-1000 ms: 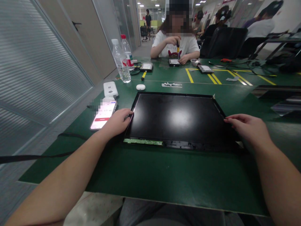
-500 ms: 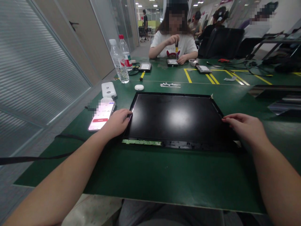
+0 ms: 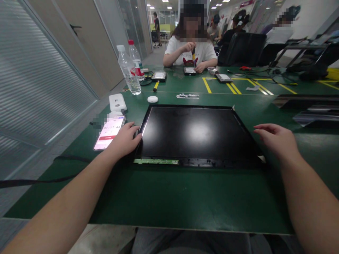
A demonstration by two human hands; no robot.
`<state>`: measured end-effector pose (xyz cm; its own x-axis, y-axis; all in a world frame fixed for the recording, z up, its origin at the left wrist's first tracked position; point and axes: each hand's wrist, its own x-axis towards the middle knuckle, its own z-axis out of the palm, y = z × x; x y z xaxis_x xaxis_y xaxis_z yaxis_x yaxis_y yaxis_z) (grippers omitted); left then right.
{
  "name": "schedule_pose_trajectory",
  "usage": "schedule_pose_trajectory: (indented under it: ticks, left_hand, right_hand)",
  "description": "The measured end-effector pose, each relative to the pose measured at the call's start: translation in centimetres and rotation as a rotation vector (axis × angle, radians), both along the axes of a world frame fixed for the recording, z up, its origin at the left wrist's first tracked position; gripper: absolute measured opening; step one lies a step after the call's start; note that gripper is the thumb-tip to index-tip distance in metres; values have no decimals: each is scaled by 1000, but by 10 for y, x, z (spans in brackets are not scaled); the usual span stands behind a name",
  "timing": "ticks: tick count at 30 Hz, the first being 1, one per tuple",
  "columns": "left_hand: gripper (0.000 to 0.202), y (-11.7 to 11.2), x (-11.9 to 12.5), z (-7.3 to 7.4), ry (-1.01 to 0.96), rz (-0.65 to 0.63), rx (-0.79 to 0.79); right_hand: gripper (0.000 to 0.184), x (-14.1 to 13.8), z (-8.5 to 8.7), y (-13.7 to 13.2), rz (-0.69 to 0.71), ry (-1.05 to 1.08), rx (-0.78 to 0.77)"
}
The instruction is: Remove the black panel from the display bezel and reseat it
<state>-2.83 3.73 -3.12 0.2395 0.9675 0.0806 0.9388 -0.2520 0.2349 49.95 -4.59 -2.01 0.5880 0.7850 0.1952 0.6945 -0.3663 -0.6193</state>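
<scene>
A black LCD screen panel (image 3: 196,132) lies flat in its dark frame on the green table, with a green circuit strip (image 3: 156,162) along its near left edge. My left hand (image 3: 125,141) rests at the panel's left edge, thumb touching the rim and fingers loosely apart. It does not look closed around the frame. Off the right side, my right hand (image 3: 279,141) is held clear of the panel. Its thumb and forefinger are slightly apart, with nothing visible between them. A pale tab (image 3: 261,158) sticks up at the panel's near right corner.
Left of the panel are a lit phone (image 3: 109,132), a white power bank (image 3: 118,102) and two water bottles (image 3: 129,72). A white earbud case (image 3: 153,99) sits behind it. Across the table a person (image 3: 189,53) works on a hard drive (image 3: 189,71). Dark strips (image 3: 309,102) lie right.
My right hand has let go of the panel's right edge and stands apart from it. The fingers of my left hand have loosened at the left edge. The view has shifted slightly.
</scene>
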Motion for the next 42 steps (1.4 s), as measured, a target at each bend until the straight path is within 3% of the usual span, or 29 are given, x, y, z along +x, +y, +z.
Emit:
schedule_pose_trajectory:
  ticks: [3, 7, 14, 20, 25, 29, 33, 37, 42]
  left_hand:
    - [59, 0, 0, 1, 2, 2, -10]
    - [57, 0, 0, 2, -16, -23, -16]
    - [45, 3, -1, 1, -74, -46, -1]
    - [50, 1, 3, 5, -181, 16, -33]
    - [40, -8, 12, 17, -470, 136, -38]
    - [34, -20, 26, 32, -866, 399, -150]
    - [39, -27, 38, 44, -1114, 564, -269]
    - [49, -25, 43, 46, -1269, 624, -365]
    - [67, -23, 45, 44, -1423, 587, -523]
  right_hand:
    - [32, 0, 1, 3, -69, 67, -115]
    - [32, -9, 3, 5, -19, 85, -213]
    - [34, -13, 3, 6, 32, -22, -266]
    - [35, -14, 1, 5, 30, -33, -264]
    - [33, -17, 4, 4, 27, -42, -281]
    - [32, -17, 5, 5, 27, -45, -286]
    - [34, -15, 3, 6, 22, -28, -289]
    - [33, -14, 2, 6, 12, -23, -283]
    - [32, -12, -2, 7, 13, -26, -262]
